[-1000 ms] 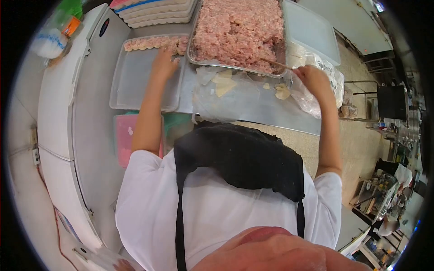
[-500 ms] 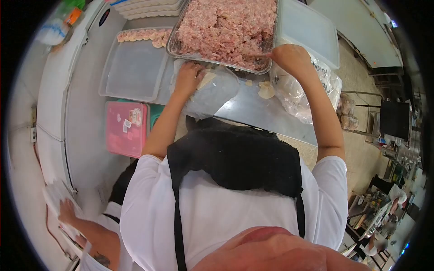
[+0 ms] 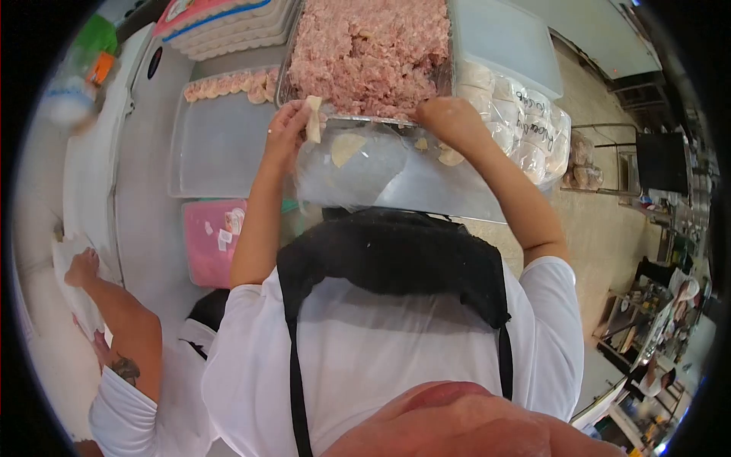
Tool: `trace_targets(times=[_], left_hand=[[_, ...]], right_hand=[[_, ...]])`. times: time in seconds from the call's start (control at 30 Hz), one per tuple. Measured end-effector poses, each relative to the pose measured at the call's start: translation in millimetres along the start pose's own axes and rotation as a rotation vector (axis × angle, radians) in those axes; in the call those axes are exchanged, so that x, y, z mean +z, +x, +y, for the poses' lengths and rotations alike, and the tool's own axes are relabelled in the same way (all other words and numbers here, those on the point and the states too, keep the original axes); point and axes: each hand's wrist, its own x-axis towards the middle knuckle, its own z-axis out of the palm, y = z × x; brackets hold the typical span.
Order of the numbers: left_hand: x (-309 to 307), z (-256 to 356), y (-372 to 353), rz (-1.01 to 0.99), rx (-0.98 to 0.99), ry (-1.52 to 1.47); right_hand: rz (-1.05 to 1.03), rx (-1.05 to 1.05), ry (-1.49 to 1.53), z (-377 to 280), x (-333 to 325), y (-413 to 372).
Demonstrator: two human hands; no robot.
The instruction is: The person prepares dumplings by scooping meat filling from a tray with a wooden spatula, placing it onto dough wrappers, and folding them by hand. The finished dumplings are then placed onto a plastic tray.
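Note:
A large clear tray (image 3: 454,57) holds a heap of ground meat (image 3: 365,49). My left hand (image 3: 288,131) is closed on a pale dough wrapper (image 3: 313,120), held up beside the tray's lower left corner. At the tray's lower right edge my right hand (image 3: 453,120) is closed; whatever it grips is hidden. Below the tray a clear plastic bag (image 3: 327,183) lies on the metal table, with another wrapper (image 3: 349,149) on it. To the left, a row of filled dumplings (image 3: 232,84) lines the top of a translucent tray (image 3: 221,152).
Wrapped packs of round wrappers (image 3: 533,129) stand at the right, below a translucent lid (image 3: 510,42). Stacked trays (image 3: 228,30) are at the upper left, a pink container (image 3: 213,244) below. A co-worker's arm (image 3: 126,320) touches a white cloth at the lower left.
My left hand has risen off the plastic bag, now with a wrapper in it. My right hand has moved left and down along the tray edge. The co-worker's arm has moved up and left.

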Motion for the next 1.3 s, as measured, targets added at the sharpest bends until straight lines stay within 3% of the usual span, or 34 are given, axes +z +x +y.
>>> trace_targets(times=[0.07,0.17,0.27,0.37,0.47,0.57,0.67,0.77,0.87,0.9,1.1,1.2,1.3], left_hand=[[-14,8,12,-0.151,0.011,0.073],[-20,26,25,-0.312,-0.053,-0.074],[-4,47,34,-0.356,-0.192,-0.148],[-7,37,58,-0.418,0.095,0.611],[29,49,65,-0.563,-0.16,0.023],[50,37,100,-0.615,0.346,0.683],[82,55,105,-0.55,0.576,0.973],[92,54,125,-0.677,0.333,0.587],[105,53,134,-0.674,0.468,0.937],[107,53,135,-0.683,0.464,0.758],[113,57,131,-0.666,0.402,0.578],[117,46,118,-0.565,-0.065,-0.064],[118,42,113,-0.53,-0.128,-0.242]], right_hand=[[0.056,0.048,0.13,-11,10,-4],[0.002,0.175,0.538,-2,2,-16],[0.038,0.291,0.837,4,5,-23],[0.207,0.404,0.975,2,5,-34],[0.343,0.539,1.268,-9,6,-51],[0.473,0.598,1.307,-22,6,-63],[0.564,0.659,1.289,-36,0,-70],[0.644,0.681,1.331,-47,-4,-70],[0.677,0.724,1.356,-57,-16,-74],[0.685,0.732,1.361,-60,-19,-74],[0.72,0.74,1.417,-74,-24,-67],[0.713,0.741,1.438,-76,-26,-57],[0.7,0.703,1.435,-75,-32,-43]])
